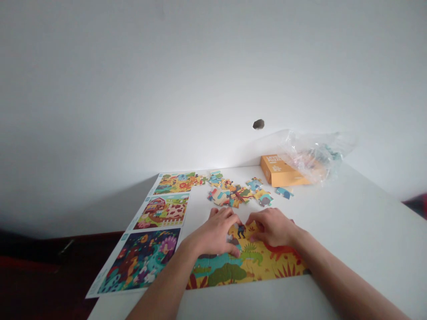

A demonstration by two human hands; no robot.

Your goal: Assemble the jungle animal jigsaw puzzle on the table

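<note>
A partly joined jigsaw puzzle (230, 272) with yellow, green and blue animal scenery lies on the white table. My left hand (216, 232) rests over its upper left part, fingers bent and thumb held apart. Opposite it, my right hand (272, 227) touches the upper middle, its index finger and thumb curved with a gap between them. A small figure in dark clothes (241, 231) is printed on the puzzle between both hands. Beyond my fingertips, loose jigsaw pieces (238, 195) lie in a pile. My palms and arms hide parts of the puzzle's upper edge.
On the left lies a picture sheet (163, 234) with three printed scenes. An orange puzzle box (283, 174) stands at the back right, a clear plastic bag (322, 155) of pieces lying over it. One blue piece (284, 192) is near the box. A white wall (200, 89) bounds the table.
</note>
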